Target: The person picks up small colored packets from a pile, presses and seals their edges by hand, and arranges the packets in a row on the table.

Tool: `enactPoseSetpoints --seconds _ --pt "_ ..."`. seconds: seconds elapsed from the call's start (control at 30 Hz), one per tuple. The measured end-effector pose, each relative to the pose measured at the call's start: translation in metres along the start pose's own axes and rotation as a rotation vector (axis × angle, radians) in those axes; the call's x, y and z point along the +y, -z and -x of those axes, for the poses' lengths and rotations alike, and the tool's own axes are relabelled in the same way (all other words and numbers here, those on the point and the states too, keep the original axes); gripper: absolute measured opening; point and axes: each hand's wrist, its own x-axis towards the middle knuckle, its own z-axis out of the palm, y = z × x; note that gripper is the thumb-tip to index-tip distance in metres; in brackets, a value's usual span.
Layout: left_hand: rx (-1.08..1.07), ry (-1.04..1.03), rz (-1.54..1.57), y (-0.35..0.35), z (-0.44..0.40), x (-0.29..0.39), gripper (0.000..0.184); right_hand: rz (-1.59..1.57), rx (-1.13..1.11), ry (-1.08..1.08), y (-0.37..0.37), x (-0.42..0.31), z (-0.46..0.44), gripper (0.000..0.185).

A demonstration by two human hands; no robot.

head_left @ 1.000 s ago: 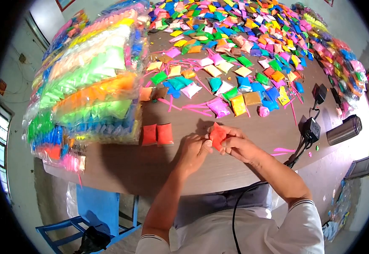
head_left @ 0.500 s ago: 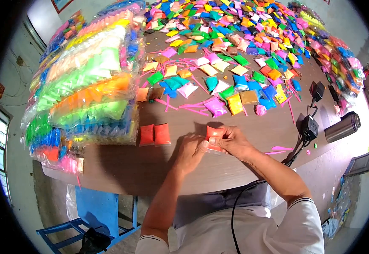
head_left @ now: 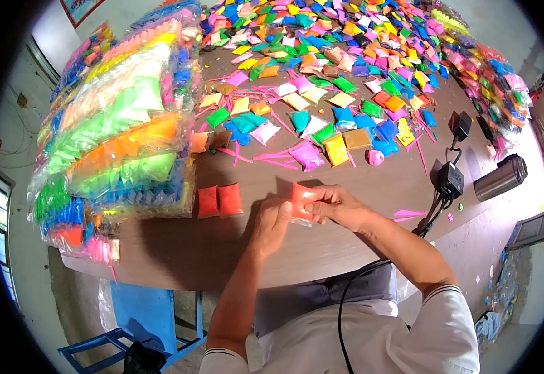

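A red, pillow-shaped clear packet (head_left: 301,194) is held upright above the near part of the table. My right hand (head_left: 340,207) pinches its right side, thumb across the front. At its left edge is my left hand (head_left: 271,225), closed, with the thumb raised along the packet's side; its other fingers are partly hidden. Two similar red packets, a left one (head_left: 208,202) and a right one (head_left: 230,199), lie side by side on the table left of my hands.
Bagged rows of coloured packets (head_left: 122,137) are stacked at the left. A heap of loose packets (head_left: 347,37) covers the table's far part, with pink plastic strips (head_left: 272,159) nearer. On the right are a black power adapter (head_left: 451,179), cables and a metal flask (head_left: 500,177).
My left thumb has moved from the packet's lower front to its left edge. The held packet shows more of its face, still in my right hand. The whole view has shifted slightly.
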Motion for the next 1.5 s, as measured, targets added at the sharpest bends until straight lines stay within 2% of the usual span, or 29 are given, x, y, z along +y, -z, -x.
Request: enactPoseSetpoints --seconds 0.03,0.13,0.43,0.5,0.63,0.73,0.8,0.83,0.9,0.93,1.0,1.03,1.1,1.13,1.2,1.23,1.3,1.33,1.4,1.43,1.5 --pt "0.004 -0.027 -0.034 0.000 0.000 -0.002 0.058 0.000 0.000 0.001 0.000 0.001 -0.001 0.024" --pt "-0.074 -0.084 -0.031 0.003 -0.004 0.002 0.058 0.024 0.056 -0.106 0.000 0.004 -0.003 0.022" --pt "-0.070 -0.077 0.002 0.002 -0.004 -0.005 0.054 0.095 0.146 -0.198 -0.001 -0.011 -0.002 0.021" --pt "-0.067 -0.054 0.027 0.002 -0.002 -0.007 0.052 0.028 0.032 0.035 0.003 -0.002 -0.004 0.020" --pt "-0.080 -0.066 0.027 0.005 -0.003 -0.001 0.047 0.056 0.015 0.088 0.006 -0.002 -0.001 0.021" --pt "-0.123 -0.098 -0.016 0.004 -0.003 -0.009 0.049 0.171 0.048 -0.002 0.001 -0.008 0.002 0.021" --pt "-0.108 -0.107 -0.008 0.002 -0.003 -0.012 0.049 0.359 0.152 0.095 -0.006 -0.008 0.004 0.014" --pt "-0.089 -0.115 0.001 0.002 -0.003 -0.013 0.050 0.357 0.156 0.096 -0.011 -0.010 0.006 0.014" --pt "-0.096 -0.099 0.035 0.001 -0.004 -0.012 0.050 0.653 0.318 0.235 -0.020 -0.015 0.010 0.016" --pt "-0.098 -0.080 0.070 0.001 -0.004 -0.012 0.050 0.652 0.322 0.236 -0.021 -0.015 0.011 0.016" --pt "-0.093 -0.073 0.086 0.000 -0.003 -0.010 0.050 0.804 0.360 0.431 -0.022 -0.014 0.012 0.017" --pt "-0.084 -0.064 0.102 0.000 -0.003 -0.009 0.050 0.804 0.363 0.431 -0.021 -0.011 0.011 0.017" --pt "-0.090 -0.068 0.085 0.002 -0.004 -0.004 0.050 0.860 0.398 0.608 -0.019 -0.003 0.007 0.020" --pt "-0.092 -0.071 0.068 0.003 -0.004 -0.003 0.051 0.860 0.400 0.608 -0.018 -0.003 0.008 0.020" --pt "-0.080 -0.053 0.083 0.003 -0.003 -0.005 0.052 0.516 0.355 0.424 -0.017 -0.003 0.007 0.020" --pt "-0.065 -0.034 0.099 0.003 -0.002 -0.006 0.052 0.516 0.355 0.425 -0.012 -0.002 0.007 0.020" --pt "-0.070 -0.007 0.111 0.003 0.000 -0.011 0.053 0.215 0.259 0.226 0.002 -0.001 0.006 0.015" --pt "-0.075 0.020 0.123 0.003 0.001 -0.012 0.053 0.215 0.260 0.226 0.006 -0.005 0.008 0.015" --pt "-0.079 0.047 0.150 0.003 0.002 -0.011 0.049 0.262 0.324 -0.036 0.010 -0.017 0.013 0.016" --pt "-0.083 0.074 0.175 0.003 0.002 -0.011 0.045 0.272 0.327 -0.097 0.010 -0.020 0.013 0.021" --pt "-0.090 0.080 0.171 0.004 0.002 -0.009 0.046 0.277 0.254 -0.035 0.008 -0.011 0.011 0.023"
